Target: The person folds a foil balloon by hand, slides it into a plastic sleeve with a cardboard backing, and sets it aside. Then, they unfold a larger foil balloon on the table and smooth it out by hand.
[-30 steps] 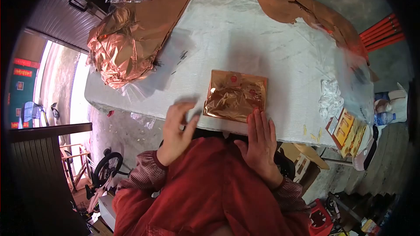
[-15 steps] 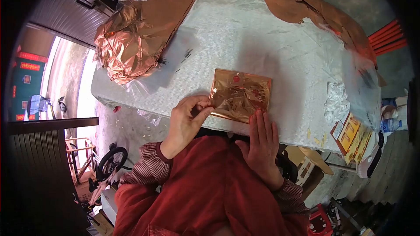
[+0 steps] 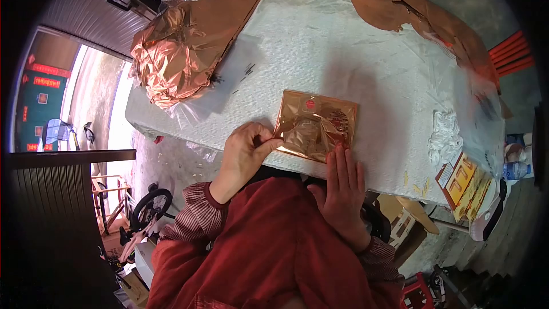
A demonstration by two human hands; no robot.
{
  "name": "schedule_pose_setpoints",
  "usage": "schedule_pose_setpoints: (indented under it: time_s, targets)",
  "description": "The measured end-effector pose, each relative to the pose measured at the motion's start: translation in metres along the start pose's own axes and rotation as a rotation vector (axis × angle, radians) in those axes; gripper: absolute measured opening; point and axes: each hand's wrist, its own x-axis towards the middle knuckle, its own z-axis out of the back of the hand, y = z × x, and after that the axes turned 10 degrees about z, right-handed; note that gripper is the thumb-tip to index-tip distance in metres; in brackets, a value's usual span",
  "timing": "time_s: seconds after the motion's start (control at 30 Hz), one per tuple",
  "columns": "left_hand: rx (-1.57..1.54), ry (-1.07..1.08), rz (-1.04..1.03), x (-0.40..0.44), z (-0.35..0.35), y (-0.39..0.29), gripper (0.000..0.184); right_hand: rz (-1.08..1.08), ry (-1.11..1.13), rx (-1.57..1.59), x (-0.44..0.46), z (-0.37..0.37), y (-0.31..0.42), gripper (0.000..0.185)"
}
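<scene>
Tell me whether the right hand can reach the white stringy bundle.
Probably yes: the right hand touches the gold rectangular foil packet, and nothing visible on the white tabletop blocks the bundle.

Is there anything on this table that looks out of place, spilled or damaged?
Some small yellow scraps lie loose near the white-covered table's front edge, scattered like litter. The flat, rectangular gold foil packet looks creased on top, though this may be only loose wrapping.
</scene>
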Motion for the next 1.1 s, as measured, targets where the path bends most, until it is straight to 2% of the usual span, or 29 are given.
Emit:
schedule_pose_setpoints:
  time_s: [0.1,0.17,0.2,0.27,0.4,0.5,0.57,0.67,0.77,0.87,1.0,1.07,1.1]
  targets:
    - [-0.014,0.015,-0.033,0.004,-0.002,0.004,0.022,-0.003,-0.006,0.001,0.000,0.000,0.000,0.069]
    - [-0.139,0.100,0.106,0.005,0.000,0.004,0.019,0.004,-0.007,-0.011,0.000,0.000,0.000,0.069]
    - [-0.137,0.099,0.107,0.004,0.000,0.004,0.019,0.004,-0.007,-0.009,0.000,-0.001,0.000,0.069]
    - [-0.142,0.100,-0.005,0.004,-0.001,0.004,0.015,0.008,-0.008,-0.026,-0.001,-0.002,0.000,0.069]
    - [-0.153,0.054,-0.093,0.005,-0.004,0.009,0.014,0.001,-0.006,-0.025,-0.001,-0.002,0.000,0.069]
    - [-0.167,0.076,-0.072,0.004,-0.003,0.006,0.012,0.001,-0.010,-0.020,-0.001,-0.003,0.000,0.069]
    - [-0.268,0.137,0.095,0.001,-0.001,0.001,0.011,0.008,-0.009,-0.033,-0.001,-0.003,0.000,0.069]
    - [-0.326,0.162,0.137,0.000,-0.002,0.000,0.012,0.003,-0.001,-0.054,0.000,0.000,0.000,0.067]
    - [-0.367,0.126,0.052,0.002,-0.009,0.006,0.012,0.002,-0.005,-0.047,-0.001,-0.001,0.000,0.067]
    - [-0.348,0.171,0.159,0.004,-0.008,0.007,0.010,0.002,0.002,-0.007,-0.001,-0.001,0.000,0.068]
    - [-0.238,0.102,0.103,0.006,-0.013,0.004,0.011,0.003,0.003,-0.012,-0.001,-0.001,0.000,0.068]
    - [-0.045,0.041,0.058,0.006,-0.012,-0.005,0.012,0.006,0.010,-0.023,-0.001,0.000,0.000,0.068]
    - [-0.045,0.043,0.058,0.006,-0.014,-0.006,0.012,0.005,0.011,-0.024,-0.001,0.000,0.000,0.068]
